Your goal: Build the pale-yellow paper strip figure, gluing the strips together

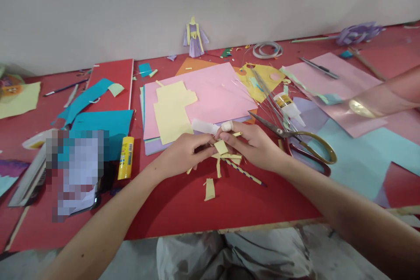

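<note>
Both hands meet over the red table. My left hand (180,153) is closed, with thumb and fingertips pinching a small piece of pale yellow paper (221,147). My right hand (256,143) is closed on the same piece from the other side; a thin yellow end (238,134) sticks out by its fingers. White wrapping (227,126) covers one of its fingertips. Beneath the hands lie yellow paper scraps (218,168) and a dotted pencil (244,172). Another yellow scrap (210,189) rests nearer the table's front. A white strip (204,127) lies just beyond the fingers.
Scissors (285,133) and a white glue bottle (288,106) lie to the right, near another person's arm (387,92). Pink sheets (210,92) with yellow paper (173,118) sit ahead. Left are a glue stick (126,157) and a phone (82,170). A paper doll (195,39) leans against the wall.
</note>
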A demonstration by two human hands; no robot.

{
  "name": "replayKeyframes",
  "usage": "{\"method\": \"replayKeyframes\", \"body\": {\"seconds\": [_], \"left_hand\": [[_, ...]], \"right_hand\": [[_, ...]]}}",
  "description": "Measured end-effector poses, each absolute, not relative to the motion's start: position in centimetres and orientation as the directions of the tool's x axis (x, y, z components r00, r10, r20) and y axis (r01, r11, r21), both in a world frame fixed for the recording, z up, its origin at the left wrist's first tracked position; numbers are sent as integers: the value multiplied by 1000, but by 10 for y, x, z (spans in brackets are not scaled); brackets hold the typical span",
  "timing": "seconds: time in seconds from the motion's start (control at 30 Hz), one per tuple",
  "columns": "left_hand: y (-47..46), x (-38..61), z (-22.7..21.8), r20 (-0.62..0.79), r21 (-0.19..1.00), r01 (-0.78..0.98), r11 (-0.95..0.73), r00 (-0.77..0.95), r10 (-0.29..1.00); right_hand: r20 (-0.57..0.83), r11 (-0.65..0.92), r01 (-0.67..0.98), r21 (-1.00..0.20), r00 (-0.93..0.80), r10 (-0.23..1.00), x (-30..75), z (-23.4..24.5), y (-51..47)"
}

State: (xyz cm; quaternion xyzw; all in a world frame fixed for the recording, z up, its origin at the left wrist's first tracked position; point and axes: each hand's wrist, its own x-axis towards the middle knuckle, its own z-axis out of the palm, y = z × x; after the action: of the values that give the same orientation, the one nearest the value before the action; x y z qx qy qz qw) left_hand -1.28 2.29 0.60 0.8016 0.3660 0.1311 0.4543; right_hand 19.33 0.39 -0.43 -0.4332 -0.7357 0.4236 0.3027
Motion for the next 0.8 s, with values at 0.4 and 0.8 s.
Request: {"method": "replayKeyframes", "body": {"seconds": [0.4, 0.8], "left_hand": [[23, -13, 3, -148, 865, 439, -242, 685, 713], [24, -11, 0, -92, 844, 434, -315, 696, 712]], "right_hand": [[265, 428, 444, -787, -384, 884, 193, -8, 2], [312, 482, 436, -760, -405, 859, 193, -10, 2]]}}
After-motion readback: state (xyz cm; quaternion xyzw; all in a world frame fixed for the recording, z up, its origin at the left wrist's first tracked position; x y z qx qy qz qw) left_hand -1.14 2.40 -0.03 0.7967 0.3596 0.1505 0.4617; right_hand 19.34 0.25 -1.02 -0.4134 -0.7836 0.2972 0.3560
